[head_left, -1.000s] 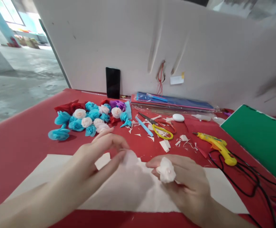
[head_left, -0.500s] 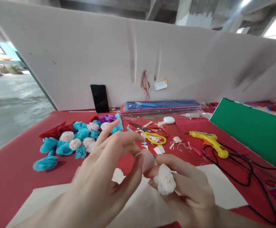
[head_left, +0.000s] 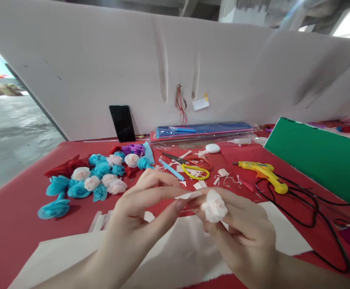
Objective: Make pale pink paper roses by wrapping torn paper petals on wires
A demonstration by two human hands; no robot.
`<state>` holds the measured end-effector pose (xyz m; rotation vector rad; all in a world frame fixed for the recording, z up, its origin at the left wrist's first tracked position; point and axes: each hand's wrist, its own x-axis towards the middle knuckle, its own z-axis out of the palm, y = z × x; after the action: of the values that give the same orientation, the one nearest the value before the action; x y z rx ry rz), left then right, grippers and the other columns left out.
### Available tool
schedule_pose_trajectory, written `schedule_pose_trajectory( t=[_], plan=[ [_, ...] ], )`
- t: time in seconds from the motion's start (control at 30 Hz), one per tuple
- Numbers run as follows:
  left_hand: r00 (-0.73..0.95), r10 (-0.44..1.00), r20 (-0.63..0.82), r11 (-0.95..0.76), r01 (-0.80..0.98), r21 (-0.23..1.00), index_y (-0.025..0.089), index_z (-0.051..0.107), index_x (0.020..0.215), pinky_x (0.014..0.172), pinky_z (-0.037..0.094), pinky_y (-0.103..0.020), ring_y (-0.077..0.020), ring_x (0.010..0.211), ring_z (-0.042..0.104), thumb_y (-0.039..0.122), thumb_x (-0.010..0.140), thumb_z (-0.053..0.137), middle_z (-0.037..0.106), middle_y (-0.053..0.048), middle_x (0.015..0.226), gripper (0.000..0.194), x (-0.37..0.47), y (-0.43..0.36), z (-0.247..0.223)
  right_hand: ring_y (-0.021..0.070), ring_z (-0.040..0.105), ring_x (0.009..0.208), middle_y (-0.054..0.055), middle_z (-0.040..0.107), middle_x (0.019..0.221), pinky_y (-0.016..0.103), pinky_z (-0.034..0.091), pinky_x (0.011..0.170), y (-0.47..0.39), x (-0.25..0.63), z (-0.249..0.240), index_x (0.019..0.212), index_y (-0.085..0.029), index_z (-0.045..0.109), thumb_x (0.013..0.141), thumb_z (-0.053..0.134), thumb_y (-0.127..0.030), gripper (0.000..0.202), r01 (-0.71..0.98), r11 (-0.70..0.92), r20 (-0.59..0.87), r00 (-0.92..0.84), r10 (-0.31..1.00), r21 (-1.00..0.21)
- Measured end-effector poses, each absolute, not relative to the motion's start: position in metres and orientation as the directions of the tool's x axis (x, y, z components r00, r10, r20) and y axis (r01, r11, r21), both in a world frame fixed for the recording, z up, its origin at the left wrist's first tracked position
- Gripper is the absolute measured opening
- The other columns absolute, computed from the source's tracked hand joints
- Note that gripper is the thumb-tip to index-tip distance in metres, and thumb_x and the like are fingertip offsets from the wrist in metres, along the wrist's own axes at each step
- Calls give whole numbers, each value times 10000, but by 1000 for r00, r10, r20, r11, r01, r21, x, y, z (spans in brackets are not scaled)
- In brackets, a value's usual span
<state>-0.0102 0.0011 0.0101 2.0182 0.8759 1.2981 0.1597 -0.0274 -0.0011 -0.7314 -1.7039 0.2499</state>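
My right hand [head_left: 244,228] is closed on a pale pink paper flower [head_left: 216,206], whose bloom pokes out between the fingers. A thin paper petal [head_left: 188,195] reaches from that hand to my left hand [head_left: 147,212], which pinches its near end between thumb and forefinger. Both hands are held above a large sheet of off-white paper [head_left: 190,249] spread over the red table [head_left: 9,233]. To the left lies a cluster of finished-looking paper flowers in blue [head_left: 102,169], pale pink [head_left: 92,183] and dark red [head_left: 68,166].
Beyond my hands lie scissors [head_left: 197,171], a light blue pen [head_left: 171,169] and paper scraps [head_left: 223,172]. A yellow glue gun [head_left: 262,172] with a black cord [head_left: 316,220] rests on the right, near a green board [head_left: 316,164]. A phone [head_left: 122,123] leans against the white partition [head_left: 102,60].
My left fingers have come down and closed on the petal, which now lies flatter. The flower in my right hand has risen slightly and turned. The view has shifted a little.
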Motion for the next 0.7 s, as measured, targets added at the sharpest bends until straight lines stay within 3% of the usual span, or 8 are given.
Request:
schedule_pose_trajectory(
  t=[0.1, 0.23, 0.37, 0.47, 0.57, 0.7],
  plan=[
    [285, 782, 554, -618, 249, 745, 342, 785, 779, 658, 505, -190, -139, 735, 599, 224, 833, 663, 683, 39, 739, 178, -10, -1, 13, 135, 614, 511, 27, 696, 616, 238, 491, 491, -28, 160, -5, 710, -180, 661, 799, 556, -11, 218, 395, 790, 823, -127, 553, -469],
    [299, 774, 558, -626, 231, 745, 365, 790, 836, 642, 499, -218, -142, 686, 595, 176, 820, 665, 699, 56, 699, 227, -8, -3, 14, 136, 574, 481, 28, 703, 632, 256, 448, 450, -28, 161, -7, 825, -183, 687, 835, 536, -36, 211, 442, 805, 834, -194, 517, -396],
    [311, 758, 573, -641, 196, 742, 406, 774, 891, 678, 507, -240, -145, 682, 605, 157, 816, 666, 712, 78, 703, 281, -9, -7, 14, 131, 626, 541, 28, 740, 698, 237, 452, 459, -26, 160, -5, 879, -196, 681, 863, 537, -44, 210, 422, 825, 850, -199, 488, -375],
    [325, 751, 574, -647, 189, 739, 410, 778, 878, 666, 512, -227, -139, 681, 603, 159, 802, 663, 689, 71, 697, 287, -9, -8, 16, 127, 633, 541, 27, 745, 704, 241, 430, 443, -27, 161, -4, 837, -186, 669, 867, 553, -54, 178, 439, 829, 857, -214, 470, -345],
    [335, 750, 570, -645, 179, 743, 437, 778, 906, 644, 508, -200, -121, 662, 592, 161, 801, 661, 666, 69, 692, 317, -9, -7, 16, 136, 603, 498, 26, 718, 633, 274, 418, 441, -28, 166, -2, 779, -168, 671, 896, 543, -113, 183, 533, 813, 863, -271, 425, -233],
    [306, 802, 514, -580, 187, 793, 499, 753, 944, 631, 518, -187, -127, 682, 566, 240, 851, 646, 660, 67, 703, 295, -13, -3, 12, 124, 595, 500, 64, 779, 817, 275, 430, 439, -30, 172, 1, 883, -137, 715, 925, 540, -180, 185, 613, 789, 835, -411, 366, -44]
  ],
)
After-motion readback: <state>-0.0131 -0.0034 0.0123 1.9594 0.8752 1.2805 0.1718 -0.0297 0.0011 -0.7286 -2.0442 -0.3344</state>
